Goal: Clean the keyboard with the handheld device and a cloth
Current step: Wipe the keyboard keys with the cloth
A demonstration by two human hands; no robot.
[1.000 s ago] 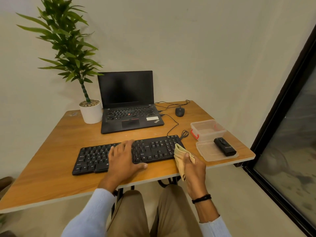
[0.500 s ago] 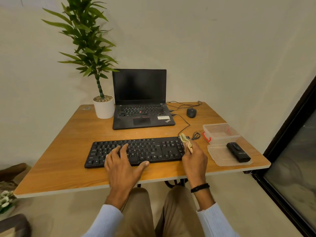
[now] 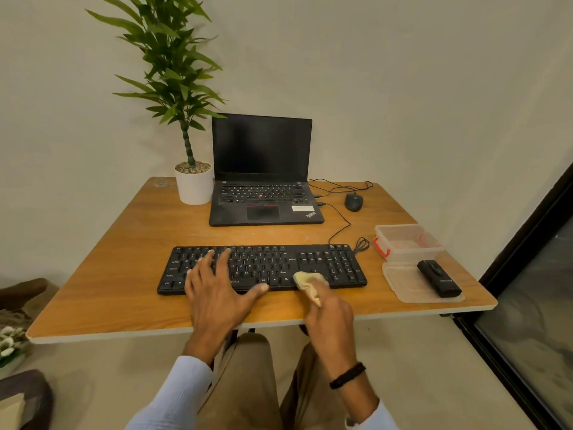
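Table (image 3: 108,274) of brown wood carries everything, with the black keyboard (image 3: 279,262) lying across its near half, parallel to the front edge. Behind the keyboard's left end rises a tall green plant (image 3: 169,57) in a white pot (image 3: 194,187), and straight behind the keyboard's middle stands an open black laptop (image 3: 263,169) with a dark screen. The left hand (image 3: 217,293) lies flat on the keyboard's left half, fingers straight and spread over the keys, thumb stretched along the front edge by the space bar. The right hand (image 3: 330,311) is curled round a yellowish cloth (image 3: 307,282) and holds its bunched end against the keys just right of the keyboard's middle, at the front rows. Just beyond the keyboard's right end sits a clear plastic box (image 3: 406,242) with red clips; its lid (image 3: 403,287) lies nearer the table's front edge, and the black handheld device (image 3: 438,278) rests on that lid. Behind the keyboard's right end sits a black mouse (image 3: 353,202).
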